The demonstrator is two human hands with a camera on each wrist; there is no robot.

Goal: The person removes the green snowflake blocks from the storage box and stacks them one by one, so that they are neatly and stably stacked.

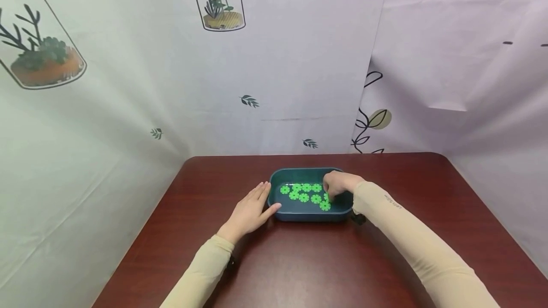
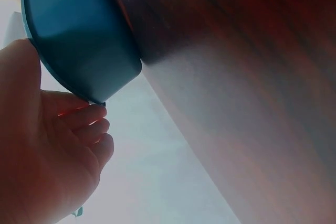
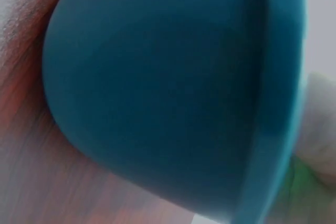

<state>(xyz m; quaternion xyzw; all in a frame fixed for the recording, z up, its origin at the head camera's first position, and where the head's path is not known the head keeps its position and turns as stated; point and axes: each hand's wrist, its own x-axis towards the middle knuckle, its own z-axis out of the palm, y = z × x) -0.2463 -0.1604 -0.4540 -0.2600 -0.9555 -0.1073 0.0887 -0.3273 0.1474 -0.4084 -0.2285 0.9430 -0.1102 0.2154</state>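
A dark teal tray (image 1: 308, 216) with rounded corners holds several bright green flower-shaped pieces (image 1: 303, 197) spread over its floor. At its left end my left hand (image 1: 248, 212) rests against the rim, fingers extended and thumb over the near corner. The left wrist view shows those fingers (image 2: 89, 116) at the tray's edge. My right hand (image 1: 340, 183) reaches over the right end into the tray, fingers curled down, pinching a green flower piece (image 1: 327, 197) near the floor. In the right wrist view the tray's wall hides most of that hand; some blurred green (image 3: 302, 182) shows by the fingers.
The tray stands toward the back of a dark reddish-brown wooden table (image 1: 299, 260). Behind and beside the table hang pale fabric walls (image 1: 299, 61) printed with plants. A small dark object (image 1: 358, 218) shows under the right wrist.
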